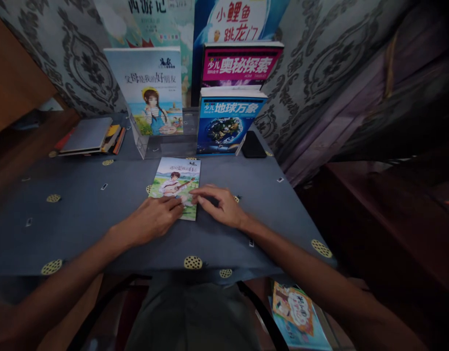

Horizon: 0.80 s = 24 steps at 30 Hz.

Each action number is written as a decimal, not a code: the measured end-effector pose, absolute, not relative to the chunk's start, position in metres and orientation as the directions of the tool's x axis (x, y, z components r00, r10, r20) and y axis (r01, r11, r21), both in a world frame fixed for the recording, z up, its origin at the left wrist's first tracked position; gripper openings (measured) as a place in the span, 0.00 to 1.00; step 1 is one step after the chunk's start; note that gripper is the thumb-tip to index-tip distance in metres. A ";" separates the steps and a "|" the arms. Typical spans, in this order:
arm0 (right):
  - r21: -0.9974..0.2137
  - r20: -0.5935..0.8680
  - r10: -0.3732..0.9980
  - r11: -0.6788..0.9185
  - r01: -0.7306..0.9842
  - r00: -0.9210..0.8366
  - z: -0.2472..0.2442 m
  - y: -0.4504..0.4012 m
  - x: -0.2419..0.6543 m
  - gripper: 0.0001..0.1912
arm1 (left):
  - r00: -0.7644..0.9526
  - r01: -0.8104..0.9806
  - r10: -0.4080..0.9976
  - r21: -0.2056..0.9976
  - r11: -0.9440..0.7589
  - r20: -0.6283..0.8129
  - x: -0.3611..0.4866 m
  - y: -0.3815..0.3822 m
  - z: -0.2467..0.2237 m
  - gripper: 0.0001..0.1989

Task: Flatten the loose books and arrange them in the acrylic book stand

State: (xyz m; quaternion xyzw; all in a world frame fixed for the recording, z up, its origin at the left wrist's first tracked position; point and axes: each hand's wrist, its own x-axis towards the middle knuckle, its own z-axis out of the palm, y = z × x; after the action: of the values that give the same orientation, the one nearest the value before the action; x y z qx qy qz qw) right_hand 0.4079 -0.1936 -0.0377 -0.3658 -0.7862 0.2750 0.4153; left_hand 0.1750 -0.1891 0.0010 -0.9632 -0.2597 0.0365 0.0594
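Observation:
A thin paperback book [180,181] lies face up on the table, its cover showing a figure with a guitar in a green field. My left hand [157,219] rests over the lower left part of this cover, fingers laid flat on it. From the right, my right hand [222,207] reaches to the book's right edge. Its fingers stretch out onto the cover, with the thumb a little apart below them. Neither hand is closed around anything. Part of the lower cover is hidden under the fingers.
Behind the paperback, a clear stand [169,146] bears several upright books, including a blue globe book [224,131] and a magenta book [239,66]. A black phone [254,145] lies right of it. A book stack [87,136] sits at left. More books [297,317] are below the table.

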 end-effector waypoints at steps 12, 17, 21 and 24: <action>-0.513 0.421 0.658 0.741 0.434 -0.624 -0.049 -0.212 0.401 0.10 | 0.838 0.545 0.544 -0.038 -0.837 0.030 0.176 -0.181 -0.001 0.13; -0.525 0.374 0.723 0.682 0.510 -0.581 -0.049 -0.188 0.405 0.11 | 0.817 0.570 0.568 0.012 -0.822 0.096 0.171 -0.170 -0.004 0.15; -0.533 0.336 0.785 0.614 0.582 -0.520 -0.055 -0.155 0.413 0.15 | 0.814 0.561 0.560 0.039 -0.827 0.151 0.169 -0.166 -0.008 0.17; -0.492 0.289 0.831 0.555 0.671 -0.476 -0.059 -0.132 0.415 0.19 | 0.811 0.559 0.560 0.056 -0.827 0.171 0.167 -0.166 -0.010 0.18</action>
State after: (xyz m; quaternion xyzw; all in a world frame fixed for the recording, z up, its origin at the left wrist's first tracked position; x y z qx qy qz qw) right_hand 0.4155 -0.1325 -0.0595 -0.4445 -0.8445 0.1575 0.2538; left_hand 0.1670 -0.1657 -0.0099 -0.9515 -0.2940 -0.0905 -0.0013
